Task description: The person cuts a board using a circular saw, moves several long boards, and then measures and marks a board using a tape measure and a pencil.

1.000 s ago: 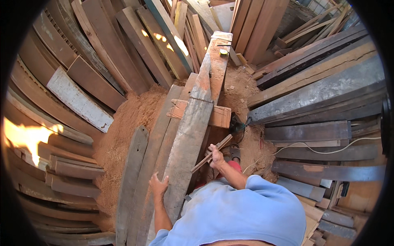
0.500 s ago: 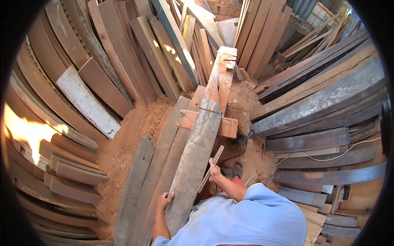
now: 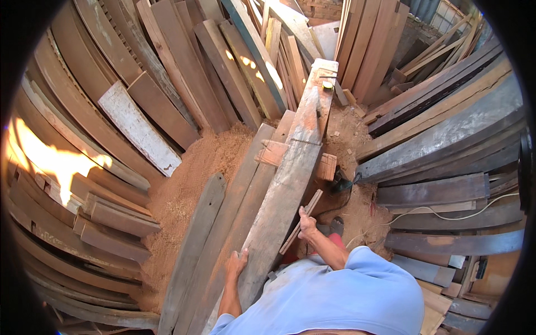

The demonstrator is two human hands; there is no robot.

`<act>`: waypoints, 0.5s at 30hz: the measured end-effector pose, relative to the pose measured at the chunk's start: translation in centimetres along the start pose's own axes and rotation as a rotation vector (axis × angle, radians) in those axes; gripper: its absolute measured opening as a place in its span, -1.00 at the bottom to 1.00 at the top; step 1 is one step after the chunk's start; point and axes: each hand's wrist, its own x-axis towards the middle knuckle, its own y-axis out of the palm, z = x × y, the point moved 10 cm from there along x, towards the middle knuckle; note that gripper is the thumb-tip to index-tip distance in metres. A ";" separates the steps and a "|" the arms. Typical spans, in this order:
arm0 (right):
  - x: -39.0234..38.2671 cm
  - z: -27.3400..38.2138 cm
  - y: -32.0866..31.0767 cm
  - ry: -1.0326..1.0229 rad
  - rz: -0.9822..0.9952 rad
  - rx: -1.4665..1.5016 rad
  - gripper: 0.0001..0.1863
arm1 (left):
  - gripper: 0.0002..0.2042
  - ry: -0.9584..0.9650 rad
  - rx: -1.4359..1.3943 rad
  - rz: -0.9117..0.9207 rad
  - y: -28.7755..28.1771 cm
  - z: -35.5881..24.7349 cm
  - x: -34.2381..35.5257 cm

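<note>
A long, weathered wooden plank (image 3: pixel 282 192) slants away from my body, its far end reddish and worn. My left hand (image 3: pixel 237 262) grips the plank's left edge, thumb near the top face and fingers partly hidden. On the plank's right side, my right hand (image 3: pixel 307 224) is closed around a thin wooden strip (image 3: pixel 314 202), thumb raised along it. The strip runs roughly parallel to the plank, close to its edge. A short reddish wood block (image 3: pixel 326 167) lies crosswise beneath the plank. Near the far end sits a small yellow-and-black object (image 3: pixel 327 86), possibly a tape measure.
More boards (image 3: pixel 237 195) lie left of the plank. Sawdust (image 3: pixel 192 167) covers the floor. Stacked timber (image 3: pixel 435 134) lines the right, and leaning boards (image 3: pixel 223 72) stand at the back and left. A green tool (image 3: pixel 341 183) and a pale cord (image 3: pixel 446 214) lie to the right.
The whole view has shifted, so the scene sits farther right and slightly higher. My left hand's thumb and fingers have shifted slightly at the plank's edge. My right hand still holds the strip.
</note>
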 end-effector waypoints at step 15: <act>-6.9 5.9 1.0 -0.133 -0.044 -0.290 -0.44 | -0.24 0.010 -0.179 0.129 2.7 0.2 3.1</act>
